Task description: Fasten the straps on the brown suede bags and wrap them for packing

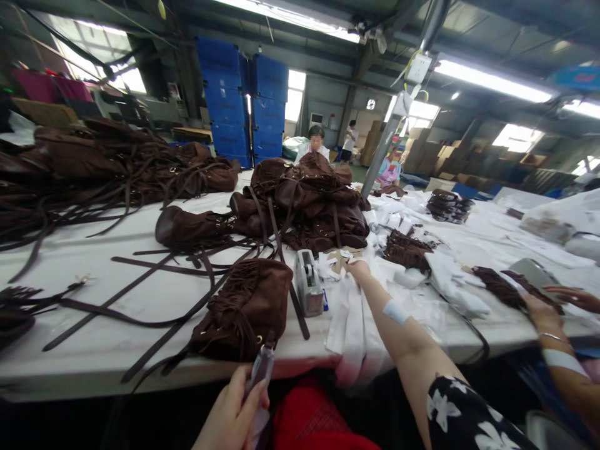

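Note:
My left hand (233,415) is low at the table's front edge, closed on a small clear plastic piece (261,367) that reaches up to a brown fringed bag (248,306). My right hand (359,270) is stretched far out over the table, resting on loose white paper sheets (349,312) beside a grey tape dispenser (307,282). Its fingers are hidden behind the hand. A bit of brown card (335,257) lies just beyond it.
Heaps of brown bags (312,200) with long straps fill the white table (94,300), and more are piled at the left (94,162). A co-worker's hands (546,309) at the right handle brown fringe. A pole (389,140), blue crates (244,106) and a seated person (315,142) stand behind.

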A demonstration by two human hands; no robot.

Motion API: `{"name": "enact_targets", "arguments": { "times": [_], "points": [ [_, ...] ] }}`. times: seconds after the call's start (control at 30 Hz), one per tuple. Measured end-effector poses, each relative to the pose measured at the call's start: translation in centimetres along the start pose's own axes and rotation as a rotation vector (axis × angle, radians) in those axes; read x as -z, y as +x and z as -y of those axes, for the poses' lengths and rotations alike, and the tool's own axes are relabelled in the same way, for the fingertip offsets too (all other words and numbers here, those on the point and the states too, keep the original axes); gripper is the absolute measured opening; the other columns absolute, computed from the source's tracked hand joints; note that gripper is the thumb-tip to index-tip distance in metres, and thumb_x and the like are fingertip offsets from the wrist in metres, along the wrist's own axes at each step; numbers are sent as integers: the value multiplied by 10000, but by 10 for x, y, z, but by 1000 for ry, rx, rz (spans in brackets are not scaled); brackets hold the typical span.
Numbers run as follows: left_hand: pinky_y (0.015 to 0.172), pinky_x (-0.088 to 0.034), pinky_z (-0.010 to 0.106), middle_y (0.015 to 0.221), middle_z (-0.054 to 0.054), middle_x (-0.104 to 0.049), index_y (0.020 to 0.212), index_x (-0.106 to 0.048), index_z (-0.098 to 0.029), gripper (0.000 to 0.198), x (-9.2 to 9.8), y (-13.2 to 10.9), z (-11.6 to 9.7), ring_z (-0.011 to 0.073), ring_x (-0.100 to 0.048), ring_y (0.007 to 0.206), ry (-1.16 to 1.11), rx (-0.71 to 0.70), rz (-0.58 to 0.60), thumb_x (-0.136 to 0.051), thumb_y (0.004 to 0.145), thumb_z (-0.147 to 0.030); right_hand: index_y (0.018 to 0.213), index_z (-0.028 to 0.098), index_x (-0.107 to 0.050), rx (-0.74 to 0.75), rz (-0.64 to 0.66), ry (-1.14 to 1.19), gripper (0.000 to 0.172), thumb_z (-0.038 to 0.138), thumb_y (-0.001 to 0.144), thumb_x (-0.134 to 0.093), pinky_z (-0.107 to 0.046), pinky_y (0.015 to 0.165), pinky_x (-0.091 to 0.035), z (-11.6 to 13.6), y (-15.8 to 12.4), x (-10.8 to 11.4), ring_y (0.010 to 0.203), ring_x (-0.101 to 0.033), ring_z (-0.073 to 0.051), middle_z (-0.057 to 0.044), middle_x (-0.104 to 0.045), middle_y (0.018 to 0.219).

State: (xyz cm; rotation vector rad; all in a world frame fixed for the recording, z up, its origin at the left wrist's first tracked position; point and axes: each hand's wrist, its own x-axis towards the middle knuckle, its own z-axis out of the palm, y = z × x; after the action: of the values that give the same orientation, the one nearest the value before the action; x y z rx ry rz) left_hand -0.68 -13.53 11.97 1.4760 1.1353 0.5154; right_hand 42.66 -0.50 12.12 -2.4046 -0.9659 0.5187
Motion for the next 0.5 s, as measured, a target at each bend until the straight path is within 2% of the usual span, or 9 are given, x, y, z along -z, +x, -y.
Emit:
{"name": "enact_targets", "arguments": {
  "times": [0.1,0.2,0.27,0.3,0.37,0.43,0.5],
  "points": [
    [327,-308,201,746,11,-670,910,-508,-207,454,1,0,-4,77,-453,299,-58,10,42,-471,823,-652,1077,136,-657,-1,-45,26,244,322,921,-627,-361,826,-537,-9,-9,13,958,-646,-212,-100,-663,1099],
    [326,-284,186,812,38,-702,980,-517,-195,463,2,2,-3,61,-446,303,-155,46,47,-525,802,-623,872,110,-697,29,-120,74,174,273,856,-637,-282,708,-475,-20,-30,21,837,-653,-215,-129,-714,892],
    [341,-290,176,744,16,-691,1015,-526,-186,444,3,3,-2,62,-453,316,-197,51,47,-552,809,-579,907,117,-682,60,-151,106,217,303,855,-584,-258,624,-436,-25,-54,20,747,-635,-186,-131,-726,893],
    [347,-294,170,635,-24,-645,1026,-532,-182,425,4,3,-2,69,-453,319,-201,48,43,-560,820,-552,953,129,-662,83,-146,138,249,333,867,-548,-250,578,-417,-27,-69,18,676,-611,-159,-121,-729,914],
    [347,-295,158,468,-93,-515,1022,-543,-175,374,5,3,-2,71,-422,302,-193,43,38,-573,837,-499,1019,164,-605,156,-66,275,292,402,886,-498,-237,491,-375,-27,-107,10,517,-521,-106,-89,-734,934],
    [329,-283,154,575,-62,-604,1024,-548,-176,340,6,3,-4,47,-411,293,-221,62,32,-593,839,-458,1021,192,-562,283,124,582,299,446,864,-546,-227,439,-340,-24,-149,-1,432,-443,-77,-62,-734,914],
    [318,-288,155,746,-8,-689,1028,-551,-173,342,7,4,-5,27,-422,297,-292,81,38,-612,834,-447,970,195,-574,335,321,729,307,455,821,-640,-218,430,-341,-20,-191,-12,428,-449,-75,-34,-722,815]
  ]
}}
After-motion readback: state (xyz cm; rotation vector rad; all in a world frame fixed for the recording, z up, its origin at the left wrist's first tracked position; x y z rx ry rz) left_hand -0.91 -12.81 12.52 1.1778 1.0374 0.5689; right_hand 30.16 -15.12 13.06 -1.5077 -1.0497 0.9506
